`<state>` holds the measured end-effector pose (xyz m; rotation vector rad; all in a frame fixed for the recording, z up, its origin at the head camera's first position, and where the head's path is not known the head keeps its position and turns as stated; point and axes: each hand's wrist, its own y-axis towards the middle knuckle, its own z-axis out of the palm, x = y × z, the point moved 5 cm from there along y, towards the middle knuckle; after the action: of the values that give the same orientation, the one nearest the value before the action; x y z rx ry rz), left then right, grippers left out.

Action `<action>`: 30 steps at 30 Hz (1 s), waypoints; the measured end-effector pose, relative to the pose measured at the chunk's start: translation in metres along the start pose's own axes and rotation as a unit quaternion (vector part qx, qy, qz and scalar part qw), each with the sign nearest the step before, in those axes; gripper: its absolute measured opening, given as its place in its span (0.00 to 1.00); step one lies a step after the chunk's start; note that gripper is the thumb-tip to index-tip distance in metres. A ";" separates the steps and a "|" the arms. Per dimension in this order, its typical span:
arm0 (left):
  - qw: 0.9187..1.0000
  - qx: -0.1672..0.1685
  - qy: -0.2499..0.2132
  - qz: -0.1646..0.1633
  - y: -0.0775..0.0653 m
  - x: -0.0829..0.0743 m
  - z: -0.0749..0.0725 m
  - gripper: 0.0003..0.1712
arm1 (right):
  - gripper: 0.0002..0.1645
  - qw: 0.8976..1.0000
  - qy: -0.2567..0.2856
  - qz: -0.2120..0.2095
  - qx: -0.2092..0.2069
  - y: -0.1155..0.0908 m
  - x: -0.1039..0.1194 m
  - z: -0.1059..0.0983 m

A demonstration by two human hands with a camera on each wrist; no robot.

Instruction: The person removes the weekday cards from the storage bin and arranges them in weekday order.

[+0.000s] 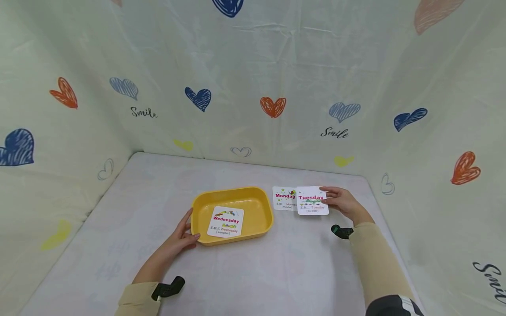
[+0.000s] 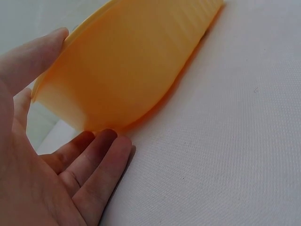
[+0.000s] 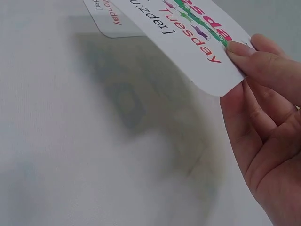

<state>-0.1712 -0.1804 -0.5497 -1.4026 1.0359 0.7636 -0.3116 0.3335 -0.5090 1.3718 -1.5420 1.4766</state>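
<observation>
1. Yellow plastic is forming a shallow rectangular tray with rounded corners (image 1: pixel 257 215), which is sitting near the middle of a white table (image 1: pixel 253 276)
2. Inside the tray, a white squarish card reading "Wednesday" (image 1: pixel 225 222) in pink is lying face up, toward the left end and the near wall, with small colourful drawings decorating it
3. The person's left hand (image 1: pixel 185 235) is holding the tray at its left end; in the left wrist view the thumb is touching the rim, while other fingertips are meeting the outer wall low down, close to the table
4. The person's right hand (image 1: pixel 341 202) is pinching a white rounded card reading "Tuesday" (image 1: pixel 311 210) by its right edge; this grip is narrow, the thumb pressing on the printed face and fingers supporting the back
5. In the right wrist view the Tuesday card is tilting above the table, and a soft shadow is falling on the surface below; the card is not touching the tray
6. Another white card reading "Monday" (image 1: pixel 283 199) is showing just beside the tray's right end, the Tuesday card covering its right part
7. Beige long sleeves (image 1: pixel 377 263) are covering both forearms, and black devices (image 1: pixel 169 288) are jutting out at the wrists
8. Behind everything, a pale curtain (image 1: pixel 245 57) is hanging, printed with blue, orange and yellow hearts and the black word "Smile"
</observation>
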 end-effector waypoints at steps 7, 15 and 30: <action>1.000 0.002 0.001 -0.002 0.001 -0.001 0.001 0.54 | 0.35 0.999 0.008 0.024 -0.042 0.002 -0.010 -0.010; 1.000 -0.006 0.012 -0.010 0.002 0.001 0.000 0.56 | 0.33 0.997 -0.003 0.029 -0.075 0.007 -0.015 -0.019; 1.000 -0.003 0.011 -0.016 0.003 0.002 -0.001 0.57 | 0.39 0.989 -0.091 0.030 -0.115 0.019 -0.026 -0.015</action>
<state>-0.1732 -0.1816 -0.5528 -1.4325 1.0261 0.7297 -0.3257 0.3517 -0.5361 1.3628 -1.8210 1.1897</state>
